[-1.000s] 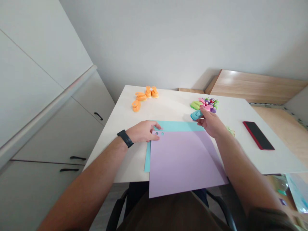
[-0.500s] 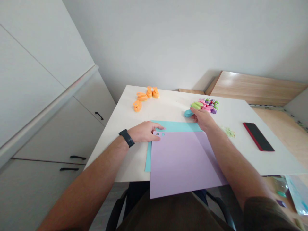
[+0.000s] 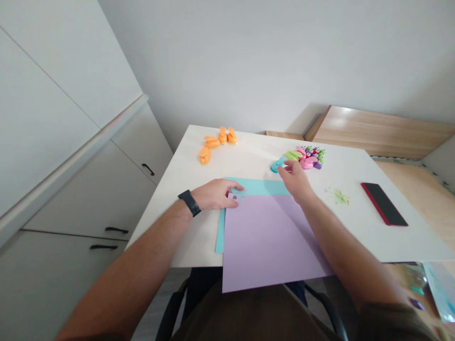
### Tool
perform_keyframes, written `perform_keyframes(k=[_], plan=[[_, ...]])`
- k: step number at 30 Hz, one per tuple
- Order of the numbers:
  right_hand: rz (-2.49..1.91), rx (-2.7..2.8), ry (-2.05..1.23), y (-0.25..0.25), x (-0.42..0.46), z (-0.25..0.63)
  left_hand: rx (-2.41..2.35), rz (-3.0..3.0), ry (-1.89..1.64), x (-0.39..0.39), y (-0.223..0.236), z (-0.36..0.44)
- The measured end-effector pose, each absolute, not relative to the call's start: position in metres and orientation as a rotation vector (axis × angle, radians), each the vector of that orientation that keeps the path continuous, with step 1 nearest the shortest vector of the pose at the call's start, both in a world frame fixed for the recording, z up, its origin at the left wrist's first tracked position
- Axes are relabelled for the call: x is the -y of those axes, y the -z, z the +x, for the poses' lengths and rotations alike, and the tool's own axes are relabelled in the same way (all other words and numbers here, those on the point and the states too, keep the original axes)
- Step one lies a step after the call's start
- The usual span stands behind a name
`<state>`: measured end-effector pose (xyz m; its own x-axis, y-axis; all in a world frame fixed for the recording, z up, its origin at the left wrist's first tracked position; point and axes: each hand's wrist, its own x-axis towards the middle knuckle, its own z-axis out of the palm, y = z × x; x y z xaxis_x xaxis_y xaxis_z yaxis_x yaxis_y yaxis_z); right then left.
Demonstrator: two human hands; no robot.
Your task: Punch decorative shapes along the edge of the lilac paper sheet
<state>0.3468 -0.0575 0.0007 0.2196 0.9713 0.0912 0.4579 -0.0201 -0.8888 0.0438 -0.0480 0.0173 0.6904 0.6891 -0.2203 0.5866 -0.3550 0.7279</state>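
Observation:
A large purple paper sheet (image 3: 270,237) overlaps a turquoise sheet (image 3: 263,186) and hangs over the table's front edge. Its upper left corner has two punched holes. There my left hand (image 3: 216,193) lies with thumb and index finger spread, the thumb on the purple sheet and the index finger over the turquoise one. My right hand (image 3: 295,180) is at the near side of a blue craft punch (image 3: 277,165), fingers slightly apart and not wrapped around it; whether they touch it, I cannot tell. Green (image 3: 293,155) and pink (image 3: 307,163) punches stand just behind.
Several orange craft punches (image 3: 212,142) stand at the back left. Small purple, green and pink punches (image 3: 315,154) are clustered at the back right. Paper scraps (image 3: 341,196) and a black slab with a red edge (image 3: 384,204) lie on the right of the white table (image 3: 249,156).
The blue punch now rests beside the green one, and my right hand has loosened from it. My left hand and the sheets stay in place.

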Motion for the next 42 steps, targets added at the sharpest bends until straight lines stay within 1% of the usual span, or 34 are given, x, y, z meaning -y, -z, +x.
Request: perform_keyframes(k=[1, 2, 5, 9, 14, 19, 25, 29, 35, 42], plan=[[-1.671, 1.545, -0.599, -0.003, 0.065, 0.336, -0.983, 2.060, -0.154, 0.048, -0.017, 0.044], [-1.633, 1.766, -0.547, -0.005, 0.072, 0.325, -0.992, 2.055, -0.153, 0.049, -0.017, 0.044], [-1.350, 2.285, -0.497, -0.011, 0.090, 0.295, -1.017, 2.031, -0.157, 0.050, -0.018, 0.046], [-1.342, 2.537, -0.337, -0.014, 0.101, 0.278, -1.027, 2.014, -0.159, 0.051, -0.020, 0.046], [-1.466, 2.540, -0.123, -0.017, 0.103, 0.301, -1.037, 2.013, -0.135, 0.050, -0.020, 0.045], [-1.612, 2.466, 0.028, -0.008, 0.110, 0.363, -1.039, 2.031, -0.160, 0.049, -0.018, 0.044], [-2.032, 2.286, 0.188, 0.012, 0.122, 0.462, -1.031, 2.041, -0.161, 0.050, -0.019, 0.044], [-2.271, 2.202, 0.264, 0.018, 0.128, 0.510, -1.038, 2.042, -0.157, 0.050, -0.021, 0.045], [-2.384, 2.120, 0.246, 0.019, 0.130, 0.536, -1.062, 2.042, -0.156, 0.048, -0.017, 0.044], [-2.357, 1.959, 0.258, 0.013, 0.134, 0.536, -1.058, 2.045, -0.146, 0.047, -0.016, 0.044]])
